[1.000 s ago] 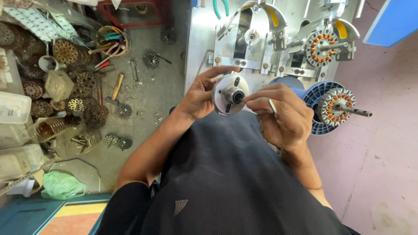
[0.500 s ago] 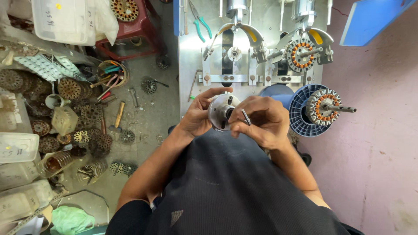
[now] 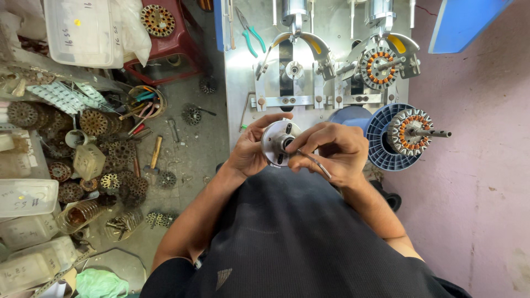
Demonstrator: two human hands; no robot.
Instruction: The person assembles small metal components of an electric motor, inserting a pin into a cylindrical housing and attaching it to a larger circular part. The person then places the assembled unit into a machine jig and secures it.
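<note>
Head view — hands (image 3: 251, 152) on metal disc (image 3: 277, 142)

Person wears a dark charcoal garment (image 3: 287, 237), fine ribbed weave, short-sleeved. Small grey triangular mark (image 3: 223, 277) low on the fabric. Forearms bare. Left hand (image 3: 251, 149) and right hand (image 3: 337, 150) ungloved; no rings, watch or wristbands visible.
</note>
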